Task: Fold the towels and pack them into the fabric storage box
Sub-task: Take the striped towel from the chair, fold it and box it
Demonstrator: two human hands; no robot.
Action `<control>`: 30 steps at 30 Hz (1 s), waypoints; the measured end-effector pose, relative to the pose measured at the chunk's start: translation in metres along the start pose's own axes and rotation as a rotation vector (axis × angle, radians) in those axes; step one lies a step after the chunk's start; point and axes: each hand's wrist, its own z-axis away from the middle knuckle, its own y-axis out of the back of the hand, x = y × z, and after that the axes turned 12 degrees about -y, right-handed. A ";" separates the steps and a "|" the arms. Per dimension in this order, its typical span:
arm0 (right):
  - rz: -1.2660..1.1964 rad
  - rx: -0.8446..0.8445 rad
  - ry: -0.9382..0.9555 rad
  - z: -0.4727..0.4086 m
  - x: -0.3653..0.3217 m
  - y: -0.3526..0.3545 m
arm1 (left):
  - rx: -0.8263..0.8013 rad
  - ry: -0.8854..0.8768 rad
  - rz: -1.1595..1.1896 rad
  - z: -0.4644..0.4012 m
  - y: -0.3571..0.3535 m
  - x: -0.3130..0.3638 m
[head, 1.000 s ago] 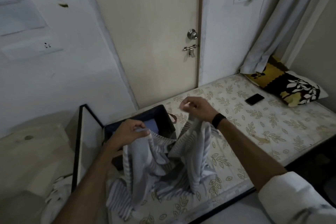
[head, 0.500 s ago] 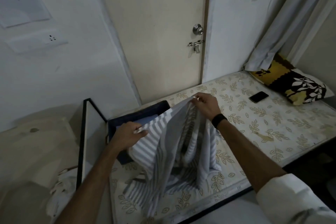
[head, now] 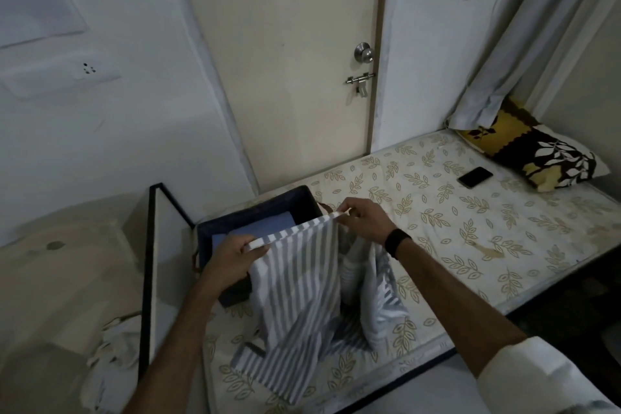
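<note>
A grey-and-white striped towel (head: 295,282) hung by its top edge between two hands, raised above the bed (head: 470,232) just in front of the box (head: 255,208). Its upper edge ran stretched from one hand to the other, while the lower part draped down in loose folds and its bottom lay crumpled on the mattress. The left hand (head: 232,260) pinched the left corner, its fingers curled and clamped on the cloth. The right hand (head: 361,217) pinched the right corner, fingers together on the hem, with a dark band (head: 397,241) on its wrist. The dark box stood on the bed near its foot end, behind the towel, and a blue towel (head: 258,228) lay folded inside it. The bed carried a pale sheet printed with leaves. Farther up it a phone (head: 474,177) lay flat, near a pillow (head: 537,155) patterned in yellow, dark brown and white. A grey curtain (head: 524,40) hung above the pillow. Behind the bed stood a cream door (head: 285,60) with a round knob (head: 363,52) and a bolt beneath it.
</note>
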 end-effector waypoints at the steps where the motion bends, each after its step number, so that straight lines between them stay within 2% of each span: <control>1: 0.021 -0.013 -0.010 0.000 0.001 -0.005 | 0.007 0.029 0.061 0.004 -0.001 0.004; 3: 0.046 -0.033 -0.018 0.004 0.000 -0.016 | 0.004 0.073 0.141 0.007 -0.007 0.009; 5: 0.030 -0.116 -0.025 0.008 -0.001 -0.024 | 0.080 0.147 0.175 0.003 -0.016 0.008; 7: -0.010 -0.218 -0.011 0.014 0.000 -0.027 | 0.158 0.223 0.136 0.000 -0.024 0.006; 9: -0.041 -0.223 0.028 0.019 0.001 -0.030 | 0.171 0.241 0.087 0.001 -0.036 0.007; 13: -0.120 -0.212 0.131 0.028 -0.003 -0.044 | 0.127 0.121 0.069 0.006 -0.070 0.019; 16: -0.132 -0.255 0.227 0.033 -0.005 -0.048 | 0.051 0.055 0.281 0.005 -0.085 0.018; 18: -0.144 -0.257 0.264 0.037 -0.008 -0.042 | -0.039 0.024 0.203 -0.002 -0.091 0.017; 21: -0.047 -0.181 0.302 0.041 -0.005 -0.029 | -0.055 0.029 0.046 -0.012 -0.098 0.017; 23: 0.165 -0.012 0.332 0.042 0.004 -0.022 | -0.016 0.040 0.042 -0.016 -0.101 0.019; 25: 0.387 0.158 0.277 0.044 0.017 -0.015 | -0.002 0.019 0.030 -0.019 -0.103 0.025; 30: 0.621 0.337 0.107 0.048 0.048 -0.005 | -0.030 0.018 -0.013 -0.029 -0.107 0.036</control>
